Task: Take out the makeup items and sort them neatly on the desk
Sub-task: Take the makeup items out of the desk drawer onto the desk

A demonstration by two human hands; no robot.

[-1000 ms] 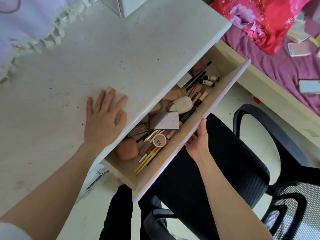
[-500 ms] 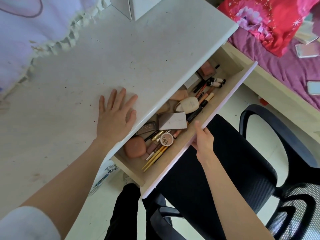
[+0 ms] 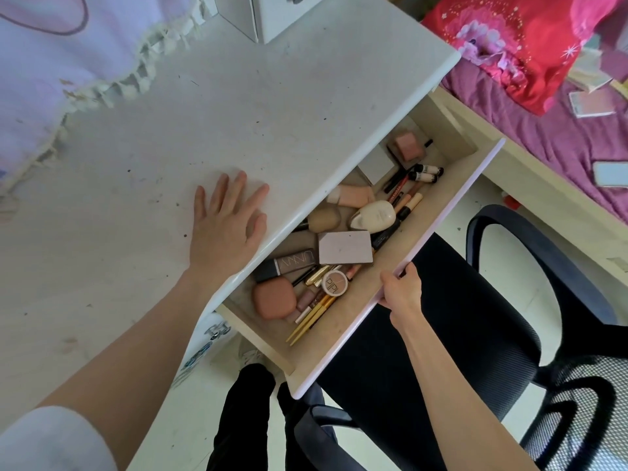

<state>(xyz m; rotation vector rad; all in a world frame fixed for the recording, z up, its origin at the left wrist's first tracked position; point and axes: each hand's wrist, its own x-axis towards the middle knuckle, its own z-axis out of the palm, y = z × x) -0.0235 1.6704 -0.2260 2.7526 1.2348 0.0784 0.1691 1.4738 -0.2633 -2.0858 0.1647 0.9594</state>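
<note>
The drawer under the white desk stands pulled out, full of makeup. Inside lie a grey-pink palette, a cream oval compact, a terracotta puff case, a small round pot, a brown tube, a pink blush box, two small black-capped bottles and several pencils and brushes. My left hand rests flat on the desk near its edge, fingers spread. My right hand grips the drawer's front panel from outside.
A black mesh office chair stands right below the drawer. A bed with purple sheet, a red pillow and a phone lies to the right. A white box and a fringed cloth sit at the desk's back.
The drawer has slid further out, showing more makeup. My right hand stayed on its front panel, shifting along it toward the near end. My left hand stayed flat on the desk.
</note>
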